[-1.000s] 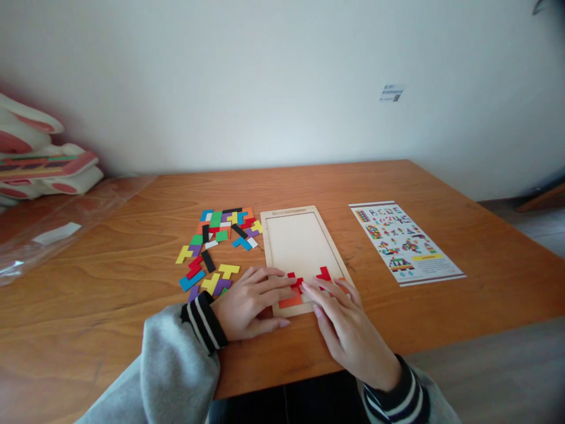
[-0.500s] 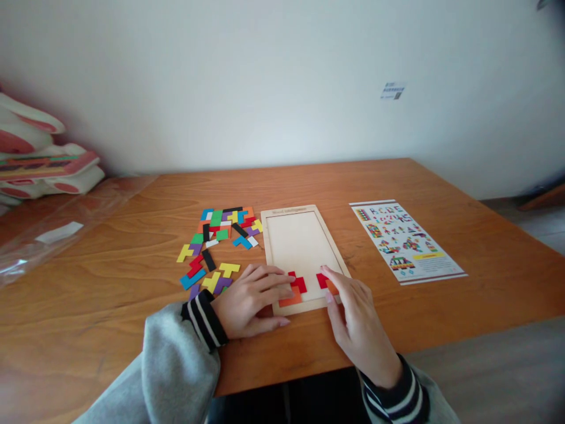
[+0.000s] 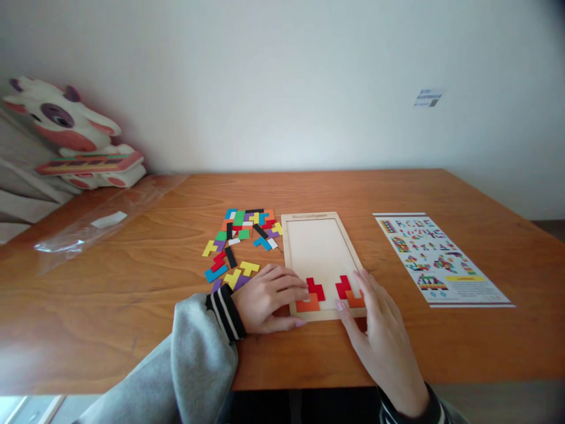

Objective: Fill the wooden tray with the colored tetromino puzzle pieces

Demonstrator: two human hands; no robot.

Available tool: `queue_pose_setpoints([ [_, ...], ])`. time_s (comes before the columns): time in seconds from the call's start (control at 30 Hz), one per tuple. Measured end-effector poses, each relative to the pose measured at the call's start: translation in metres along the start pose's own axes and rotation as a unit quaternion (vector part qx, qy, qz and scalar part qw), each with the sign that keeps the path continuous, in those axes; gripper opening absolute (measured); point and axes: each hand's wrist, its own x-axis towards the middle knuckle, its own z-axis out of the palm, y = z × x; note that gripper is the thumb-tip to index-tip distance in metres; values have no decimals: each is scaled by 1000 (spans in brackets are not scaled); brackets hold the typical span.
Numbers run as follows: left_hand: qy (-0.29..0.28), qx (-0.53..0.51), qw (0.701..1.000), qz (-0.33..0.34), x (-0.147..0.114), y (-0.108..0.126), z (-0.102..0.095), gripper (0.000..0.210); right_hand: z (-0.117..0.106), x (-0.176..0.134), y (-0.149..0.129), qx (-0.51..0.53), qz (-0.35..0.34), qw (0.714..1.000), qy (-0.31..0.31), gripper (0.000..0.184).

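Note:
A pale wooden puzzle tray [image 3: 321,247] lies on the table in front of me. At its near end sit a red piece [image 3: 316,288] over an orange piece [image 3: 307,305] on the left, and a red piece [image 3: 343,287] beside an orange piece [image 3: 355,300] on the right. My left hand [image 3: 268,297] rests flat at the tray's near left corner, fingertips touching the left red piece. My right hand [image 3: 382,330] lies at the near right corner, fingers against the tray's edge and the right orange piece. Neither hand grips anything.
A heap of several loose coloured pieces [image 3: 241,241] lies left of the tray. A printed pattern sheet [image 3: 439,258] lies to the right. A clear plastic bag [image 3: 103,221] and a cow-shaped plush toy [image 3: 70,138] sit at the far left. The table's near edge [image 3: 309,386] is close.
My right hand slid from the tray's middle to its near right corner, uncovering the right red and orange pieces. My left hand stayed put. The view has shifted left.

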Motion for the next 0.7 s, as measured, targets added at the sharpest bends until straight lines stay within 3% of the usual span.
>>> queue_pose_setpoints([
  [0.23, 73, 51, 995, -48, -2, -4, -4, 24, 3, -1, 3, -20, -6, 1000, 6, 61],
  [0.43, 146, 174, 954, -197, -5, -18, -10, 25, 1, -2, 2, -24, -3, 1000, 3, 61],
  [0.57, 111, 235, 918, -300, -21, -45, -12, 46, 1, -2, 1, -22, -8, 1000, 6, 61],
  [0.7, 74, 256, 896, -356, -35, -64, -13, 50, 2, -2, 2, -15, -10, 1000, 8, 62],
])
